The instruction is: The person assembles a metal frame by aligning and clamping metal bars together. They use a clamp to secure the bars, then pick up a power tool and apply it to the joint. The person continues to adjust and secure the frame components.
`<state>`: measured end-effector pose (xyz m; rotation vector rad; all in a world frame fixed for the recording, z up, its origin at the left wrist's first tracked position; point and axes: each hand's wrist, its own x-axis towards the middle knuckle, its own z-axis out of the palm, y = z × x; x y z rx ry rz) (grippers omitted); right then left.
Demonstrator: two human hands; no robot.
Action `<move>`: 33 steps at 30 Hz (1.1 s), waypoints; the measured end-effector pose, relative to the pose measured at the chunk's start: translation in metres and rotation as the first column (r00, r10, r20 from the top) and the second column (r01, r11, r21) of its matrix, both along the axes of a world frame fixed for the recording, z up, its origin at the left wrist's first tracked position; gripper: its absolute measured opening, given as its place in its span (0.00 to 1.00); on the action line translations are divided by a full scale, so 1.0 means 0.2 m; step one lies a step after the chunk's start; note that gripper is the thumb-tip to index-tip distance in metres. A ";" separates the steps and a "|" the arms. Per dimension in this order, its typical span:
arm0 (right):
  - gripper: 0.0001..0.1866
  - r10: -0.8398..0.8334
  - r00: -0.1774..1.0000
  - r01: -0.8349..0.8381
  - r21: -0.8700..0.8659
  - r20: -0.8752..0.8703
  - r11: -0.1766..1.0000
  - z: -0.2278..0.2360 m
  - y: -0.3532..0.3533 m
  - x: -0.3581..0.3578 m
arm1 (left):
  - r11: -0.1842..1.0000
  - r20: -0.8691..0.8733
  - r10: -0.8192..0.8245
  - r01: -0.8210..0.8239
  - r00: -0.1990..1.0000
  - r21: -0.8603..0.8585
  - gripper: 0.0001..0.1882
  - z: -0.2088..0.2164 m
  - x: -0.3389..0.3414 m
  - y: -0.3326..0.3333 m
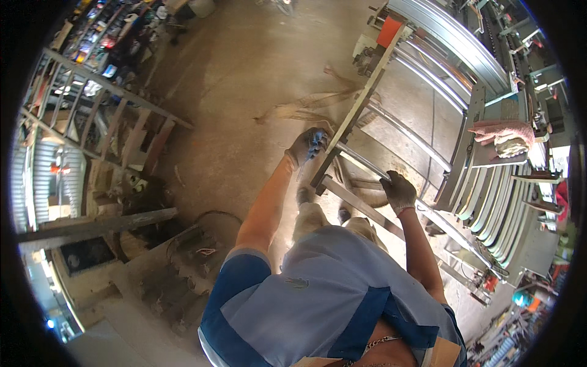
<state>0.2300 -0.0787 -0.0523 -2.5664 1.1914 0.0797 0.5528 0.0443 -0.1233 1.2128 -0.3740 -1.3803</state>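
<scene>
A metal rack with a long flat side bar (pixel 361 110) stands in front of me, and several shiny rails run from it to the right. My right hand (pixel 400 191), in a dark glove, is closed around the near metal rail (pixel 365 163). Just left of the side bar is my left hand (pixel 307 147), in a grey and blue glove. Its fingers are curled close to the bar and the rail's end; whatever they hold, if anything, is too small to make out. A lower metal beam (pixel 354 200) crosses in front of my legs.
A pink and white cloth (pixel 504 137) lies on the machine at the right, above a row of curved slats (pixel 495 208). An orange piece (pixel 389 30) sits at the rack's far end. At left are a metal railing (pixel 116 92) and cluttered shelves. Brown strips (pixel 299 111) lie on the floor.
</scene>
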 end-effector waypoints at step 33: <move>0.16 -0.031 0.999 0.027 -0.103 -0.044 0.994 -0.14 0.00 -0.02 | 0.947 0.108 -0.322 0.320 0.941 0.035 0.17 0.11 0.13 -0.04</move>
